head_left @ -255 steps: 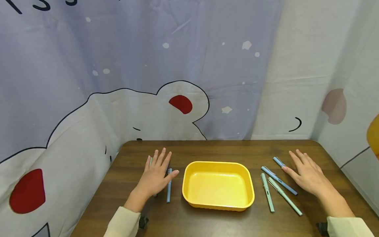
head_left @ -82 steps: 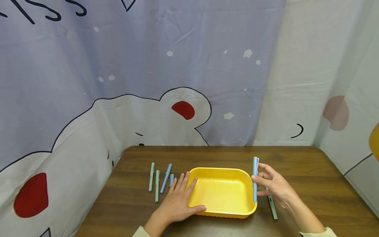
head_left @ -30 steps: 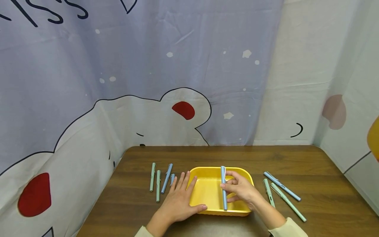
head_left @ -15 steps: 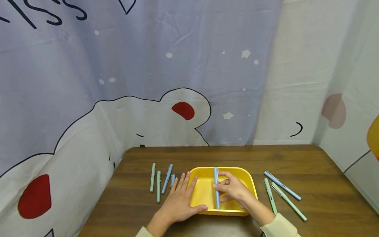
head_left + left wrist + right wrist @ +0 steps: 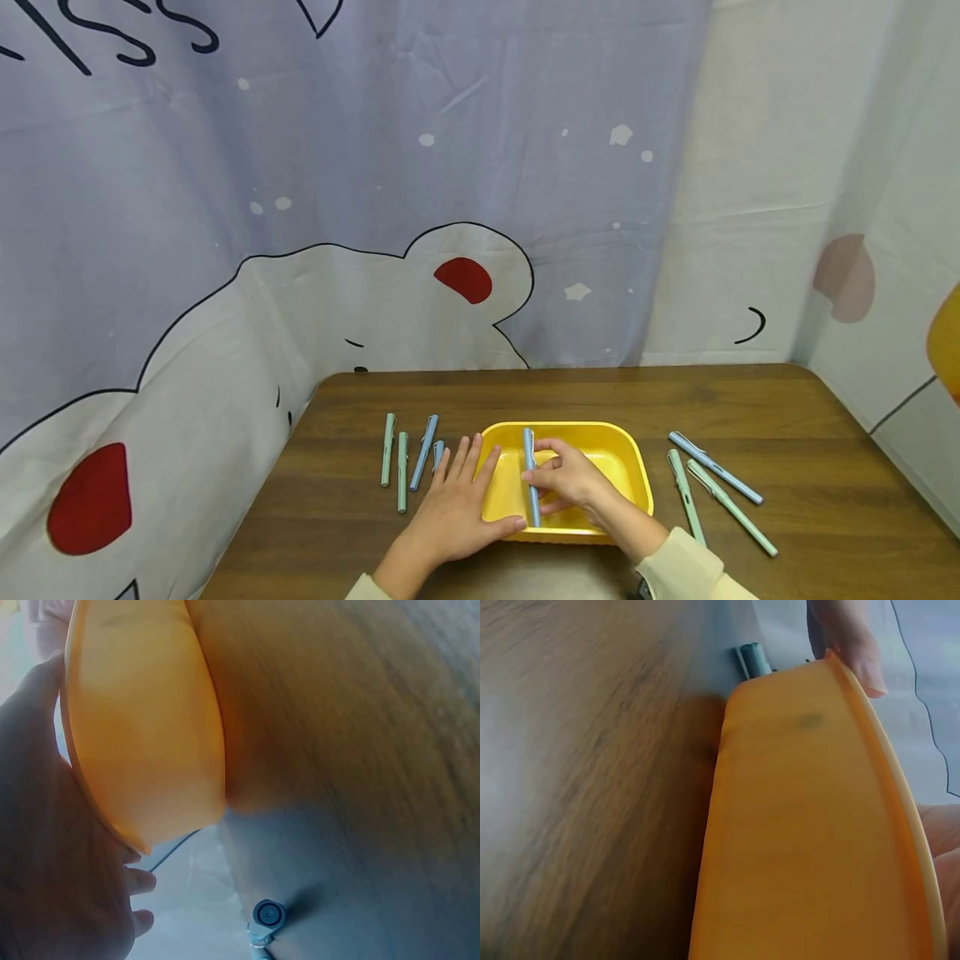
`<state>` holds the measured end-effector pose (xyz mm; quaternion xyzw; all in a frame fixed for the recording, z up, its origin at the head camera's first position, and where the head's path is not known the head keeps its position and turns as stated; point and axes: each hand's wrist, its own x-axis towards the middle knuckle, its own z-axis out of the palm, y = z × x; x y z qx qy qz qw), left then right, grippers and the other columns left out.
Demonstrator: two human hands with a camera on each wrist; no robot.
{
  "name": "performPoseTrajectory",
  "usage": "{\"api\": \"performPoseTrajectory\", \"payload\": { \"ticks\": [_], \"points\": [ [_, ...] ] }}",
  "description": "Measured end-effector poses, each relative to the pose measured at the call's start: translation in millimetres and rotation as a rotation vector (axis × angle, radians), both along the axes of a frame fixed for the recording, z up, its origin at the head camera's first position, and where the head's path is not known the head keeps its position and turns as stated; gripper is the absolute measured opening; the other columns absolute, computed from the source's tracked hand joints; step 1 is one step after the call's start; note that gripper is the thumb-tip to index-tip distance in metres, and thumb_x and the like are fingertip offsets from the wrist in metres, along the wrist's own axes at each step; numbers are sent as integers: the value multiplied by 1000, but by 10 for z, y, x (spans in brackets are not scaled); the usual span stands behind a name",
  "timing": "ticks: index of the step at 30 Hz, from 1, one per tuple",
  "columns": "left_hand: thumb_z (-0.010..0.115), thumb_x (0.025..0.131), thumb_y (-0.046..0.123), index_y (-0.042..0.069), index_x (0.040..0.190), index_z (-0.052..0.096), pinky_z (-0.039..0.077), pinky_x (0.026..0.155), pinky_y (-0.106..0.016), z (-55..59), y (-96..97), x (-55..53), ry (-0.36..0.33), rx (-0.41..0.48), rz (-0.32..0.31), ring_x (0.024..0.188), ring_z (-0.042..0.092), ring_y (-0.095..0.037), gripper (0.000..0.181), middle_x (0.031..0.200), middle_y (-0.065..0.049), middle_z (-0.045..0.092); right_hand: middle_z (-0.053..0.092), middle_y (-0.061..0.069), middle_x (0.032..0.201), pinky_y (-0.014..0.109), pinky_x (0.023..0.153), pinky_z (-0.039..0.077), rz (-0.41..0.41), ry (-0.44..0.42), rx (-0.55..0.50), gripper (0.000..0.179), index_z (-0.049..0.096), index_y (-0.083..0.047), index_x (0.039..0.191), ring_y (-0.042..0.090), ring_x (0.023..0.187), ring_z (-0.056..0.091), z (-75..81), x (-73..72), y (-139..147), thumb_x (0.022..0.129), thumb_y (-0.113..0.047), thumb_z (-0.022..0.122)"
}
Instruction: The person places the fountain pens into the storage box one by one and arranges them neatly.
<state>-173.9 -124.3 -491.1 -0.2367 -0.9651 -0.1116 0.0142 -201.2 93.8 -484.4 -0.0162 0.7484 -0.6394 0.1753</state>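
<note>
In the head view my right hand [image 5: 568, 478] pinches a light blue pen [image 5: 531, 479] by its middle, inside the yellow tray [image 5: 600, 429]. The pen points away from me, clip end at the far side, near the tray's left half. My left hand [image 5: 453, 512] lies with spread, straight fingers over the tray's left rim, its thumb along the near left corner. The left wrist view shows that hand against the tray's orange-looking outer wall [image 5: 150, 727]. From the right wrist view the tray wall [image 5: 802, 810] hides most of the right hand and the pen.
Left of the tray lie two green pens [image 5: 387, 450] and two blue pens [image 5: 423, 452], one partly behind the left fingers. On the right are a blue pen [image 5: 715, 467] and two green pens [image 5: 731, 508]. The brown table [image 5: 337, 533] meets a printed curtain [image 5: 600, 183] at the back.
Earlier the right hand lifted the blue pen from the right group and brought it over the tray. In the last second it has moved left and slightly lower. The left hand keeps still on the rim.
</note>
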Motion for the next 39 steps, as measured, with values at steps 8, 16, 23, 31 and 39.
{"api": "performPoseTrajectory", "payload": {
  "ticks": [8,16,23,31,39],
  "points": [
    [41,87,85,15,162,26,11,122,-61,-15,-7,-5,-7,3,-4,156,9,-35,103,169,-16,11,64,16,97,42,62,62,36,-36,-18,60,46,2,140,24,79,63,-17,-43,-89,89,-6,76],
    [46,88,81,13,162,26,11,121,-63,-2,1,-6,-8,23,-16,155,10,-38,102,168,-19,12,65,15,94,42,62,62,48,-51,22,58,47,3,136,24,76,65,-46,-81,-178,86,-2,77],
    [52,88,77,13,161,27,12,121,-64,-14,-1,-14,10,21,-20,155,11,-38,101,168,-20,15,67,13,84,39,60,62,48,-49,81,51,51,4,130,18,64,67,-81,-109,-285,87,-2,77],
    [48,88,81,13,162,26,13,120,-64,-24,-7,-20,9,16,-30,155,13,-39,102,168,-20,14,63,13,79,31,55,60,42,-50,150,50,52,6,127,15,57,67,-102,-124,-365,85,-1,79],
    [49,89,79,13,162,25,11,121,-64,-7,-9,-16,-21,30,-24,155,11,-38,102,169,-18,11,66,11,75,28,53,58,26,-25,261,51,55,5,125,14,55,67,-92,-150,-410,83,-3,82]
  ]
}}
